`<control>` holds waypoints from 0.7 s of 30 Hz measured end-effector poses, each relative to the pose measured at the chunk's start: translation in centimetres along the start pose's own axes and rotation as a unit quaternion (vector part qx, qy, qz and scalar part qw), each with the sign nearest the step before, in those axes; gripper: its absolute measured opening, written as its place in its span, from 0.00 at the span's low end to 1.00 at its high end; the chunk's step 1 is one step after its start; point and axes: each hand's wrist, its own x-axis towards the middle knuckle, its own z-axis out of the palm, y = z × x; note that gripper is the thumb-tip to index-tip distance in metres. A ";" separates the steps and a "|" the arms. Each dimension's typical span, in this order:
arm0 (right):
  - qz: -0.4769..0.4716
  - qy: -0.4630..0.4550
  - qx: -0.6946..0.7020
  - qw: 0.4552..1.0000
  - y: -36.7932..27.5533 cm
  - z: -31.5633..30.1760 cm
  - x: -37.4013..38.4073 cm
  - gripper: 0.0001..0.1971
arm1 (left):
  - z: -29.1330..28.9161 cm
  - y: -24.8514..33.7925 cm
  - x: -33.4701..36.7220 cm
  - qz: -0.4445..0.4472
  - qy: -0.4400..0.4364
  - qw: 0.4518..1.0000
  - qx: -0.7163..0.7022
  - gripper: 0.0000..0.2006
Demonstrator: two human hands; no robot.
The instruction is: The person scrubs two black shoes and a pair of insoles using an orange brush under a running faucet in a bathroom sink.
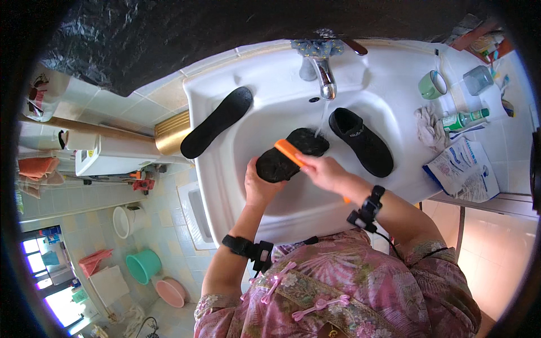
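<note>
My left hand [259, 186] grips a wet black shoe [273, 168] by its near end, over the basin of the white sink [400, 194]. In my right hand [328, 173] is an orange-handled scrub brush [289, 151], held against the upper side of that shoe; its bristles are hidden. A thin stream of water from the metal faucet [325, 81] falls at the far end of the shoe. To the right, a second black shoe [363, 143] rests on the basin's sloping side. A black insole [217, 124] lies along the sink's left rim.
Along the right counter are a green mug [433, 85], a glass jar [477, 80], a grey cloth [430, 127], a green tube [465, 120] and a printed packet [463, 170]. A gold box [173, 133] stands left of the sink. Green [143, 266] and pink basins [170, 292] sit lower left.
</note>
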 end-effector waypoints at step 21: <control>0.176 0.173 -0.098 0.964 11.7 -0.6 2.8 0.17 | -0.2 0.3 0.6 0.023 -0.012 0.999 0.043 0.41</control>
